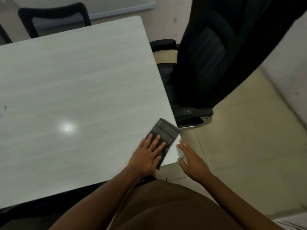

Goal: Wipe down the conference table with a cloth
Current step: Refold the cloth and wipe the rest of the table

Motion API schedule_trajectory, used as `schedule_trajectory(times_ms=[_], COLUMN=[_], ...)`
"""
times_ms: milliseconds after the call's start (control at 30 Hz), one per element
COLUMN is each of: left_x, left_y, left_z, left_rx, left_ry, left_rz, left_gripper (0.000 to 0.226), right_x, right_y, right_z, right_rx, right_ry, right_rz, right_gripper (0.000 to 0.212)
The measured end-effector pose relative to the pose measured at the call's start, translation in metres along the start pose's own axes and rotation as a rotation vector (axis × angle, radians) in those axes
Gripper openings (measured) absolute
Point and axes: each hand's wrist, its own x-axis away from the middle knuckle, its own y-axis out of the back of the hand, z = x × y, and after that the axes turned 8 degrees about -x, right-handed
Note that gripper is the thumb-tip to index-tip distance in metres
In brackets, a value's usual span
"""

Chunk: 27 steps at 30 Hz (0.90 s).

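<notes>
Dark grey folded rectangular cloth (163, 131): soft, light, probably slides easily. Lies under the flat, straight fingers of left hand (147, 155), at corner of pale wood-grain conference table (74, 80). Press mid-cloth. Right hand (191, 161): fingers straight, holding nothing, just beside.

The worktop (74, 80) looks like pale grey laminate with faint wood grain, smooth and glossy, with a bright glint to the left of the left hand's fingers (155, 141). Under those fingers the cloth (164, 131) is dark, matt, woven and striped. Beyond them the chair (207, 55) has black mesh and a shiny metal base (205, 120). The floor (249, 138) is smooth pale tile.
</notes>
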Motion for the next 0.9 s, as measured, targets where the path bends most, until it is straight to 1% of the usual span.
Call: schedule_trajectory(times_ms=[100,200,267,333,533,633,767,833,900], left_x=[-0.012,0.005,0.016,0.014,-0.042,-0.05,-0.021,-0.004,0.006], left_y=[0.002,-0.004,-0.008,-0.008,0.015,0.015,0.003,-0.003,-0.003], left_z=[-0.018,0.002,0.018,0.019,-0.033,-0.037,0.01,0.042,0.072], left_rx=[-0.045,-0.11,-0.133,-0.117,-0.103,-0.118,-0.152,-0.14,-0.08], left_ry=[-0.151,-0.31,-0.36,-0.361,-0.398,-0.424,-0.523,-0.511,-0.446], left_rz=[0.013,-0.009,-0.018,-0.016,0.031,0.044,0.02,-0.013,0.0], left_gripper=[0.058,0.059,0.059,0.06,0.059,0.059,0.057,0.058,0.058], right_x=[0.018,0.037,0.046,0.054,0.056,0.05,0.038,0.033,0.028], right_y=[0.004,0.013,0.015,0.016,0.009,0.002,-0.011,-0.017,-0.022], right_z=[-0.004,-0.012,-0.015,-0.018,-0.015,-0.01,-0.001,0.002,0.006], right_rx=[-0.056,-0.079,-0.097,-0.109,-0.155,-0.18,-0.215,-0.212,-0.206], right_ry=[-0.131,-0.23,-0.277,-0.314,-0.413,-0.432,-0.441,-0.447,-0.455], right_rz=[-0.091,-0.157,-0.19,-0.218,-0.24,-0.238,-0.237,-0.219,-0.205], right_gripper=[0.06,0.057,0.055,0.054,0.055,0.055,0.055,0.056,0.056])
